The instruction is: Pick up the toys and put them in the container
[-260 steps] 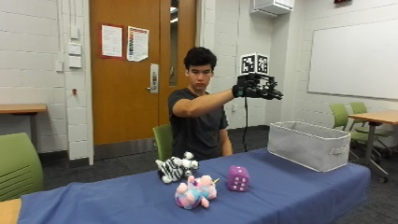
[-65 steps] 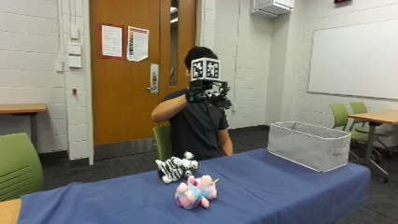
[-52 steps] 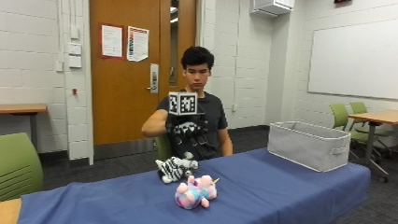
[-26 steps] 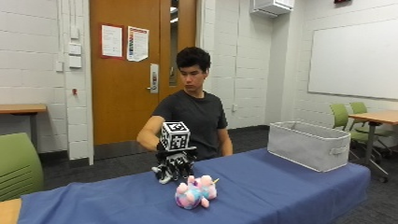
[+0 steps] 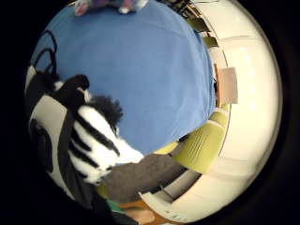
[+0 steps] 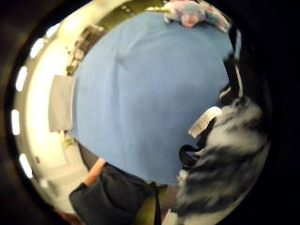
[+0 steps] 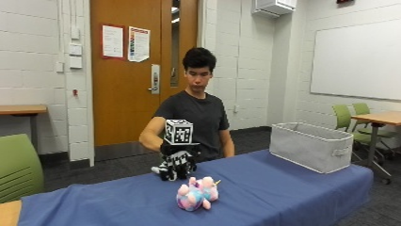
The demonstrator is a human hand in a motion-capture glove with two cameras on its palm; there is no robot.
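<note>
One zebra toy [image 7: 174, 165] — black-and-white striped, fluffy.

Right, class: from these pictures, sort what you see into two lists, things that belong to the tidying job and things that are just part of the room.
Belongs to the job:
zebra toy, under the gloved right hand
pink and blue plush toy on the blue tablecloth
grey fabric container

Just lying about:
green chairs
whiteboard
wooden door
</note>
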